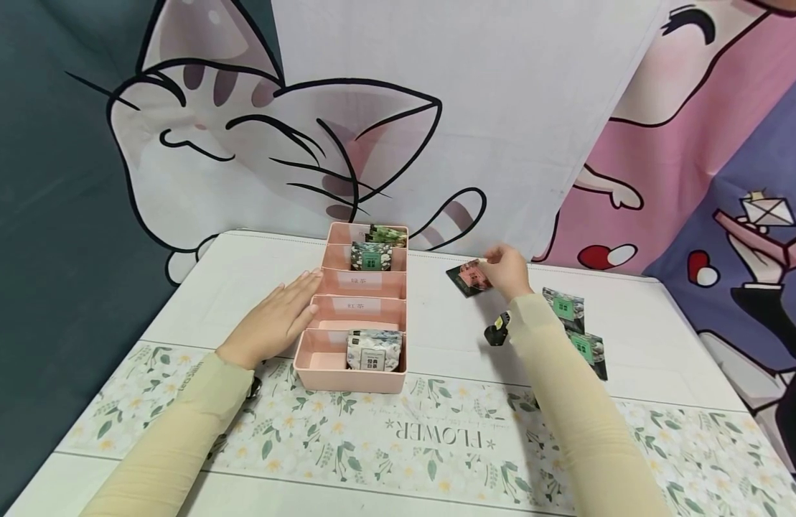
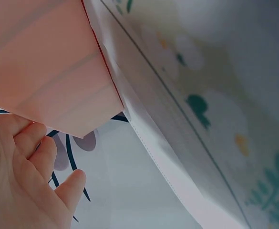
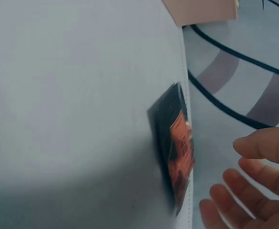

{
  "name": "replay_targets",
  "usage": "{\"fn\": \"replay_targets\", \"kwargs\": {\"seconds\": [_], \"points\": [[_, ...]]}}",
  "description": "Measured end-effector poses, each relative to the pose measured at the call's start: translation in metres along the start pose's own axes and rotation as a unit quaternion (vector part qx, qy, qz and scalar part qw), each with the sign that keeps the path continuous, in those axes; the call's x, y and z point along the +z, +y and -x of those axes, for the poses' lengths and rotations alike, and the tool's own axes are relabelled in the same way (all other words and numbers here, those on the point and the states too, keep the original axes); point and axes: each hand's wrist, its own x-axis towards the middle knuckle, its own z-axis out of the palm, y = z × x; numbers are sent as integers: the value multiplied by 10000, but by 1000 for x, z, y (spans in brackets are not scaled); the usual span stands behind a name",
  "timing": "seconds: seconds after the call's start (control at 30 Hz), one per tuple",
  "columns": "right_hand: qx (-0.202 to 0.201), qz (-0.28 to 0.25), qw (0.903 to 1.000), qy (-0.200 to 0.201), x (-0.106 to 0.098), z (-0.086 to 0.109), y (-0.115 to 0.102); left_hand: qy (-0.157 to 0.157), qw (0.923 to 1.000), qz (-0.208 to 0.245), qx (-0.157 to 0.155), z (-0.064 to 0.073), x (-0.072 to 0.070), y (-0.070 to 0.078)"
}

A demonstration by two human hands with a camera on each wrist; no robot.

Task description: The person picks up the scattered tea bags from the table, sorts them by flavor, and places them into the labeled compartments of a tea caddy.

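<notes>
A long pink divided box (image 1: 351, 380) stands on the table, its compartments bearing paper labels. My left hand (image 1: 273, 319) rests along the box's left side, fingers extended against its wall; in the left wrist view the fingertips (image 2: 34, 136) are right at the box's edge. A black tea bag packet with a red label (image 1: 470, 277) lies near the table's back edge, right of the box. Over its right end is my right hand (image 1: 507, 270); in the right wrist view its fingers are spread and loosely bent beside the packet (image 3: 180, 148), with a gap between.
White packets (image 1: 374, 350) sit in the front compartment, and green-labelled packets (image 1: 371, 256) in the rear ones. Two more green-labelled packets (image 1: 563, 307) (image 1: 588, 350) lie by my right forearm. A printed cat curtain (image 1: 514, 86) hangs behind the table.
</notes>
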Motion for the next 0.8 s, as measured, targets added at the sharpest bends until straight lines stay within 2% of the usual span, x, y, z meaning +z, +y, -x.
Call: {"fn": "replay_targets", "kwargs": {"seconds": [0.3,0.5,0.7,0.8], "points": [[414,443,9972,-446,-1,1,12,7,10000,-21,17,0,0,0],[710,451,9924,-895,0,2,16,12,10000,-18,18,1,0,0],[547,1027,9901,-782,4,2,19,-5,10000,-6,-2,1,0,0],[543,1113,9895,-744,6,0,22,-13,10000,-13,-5,1,-1,1]]}}
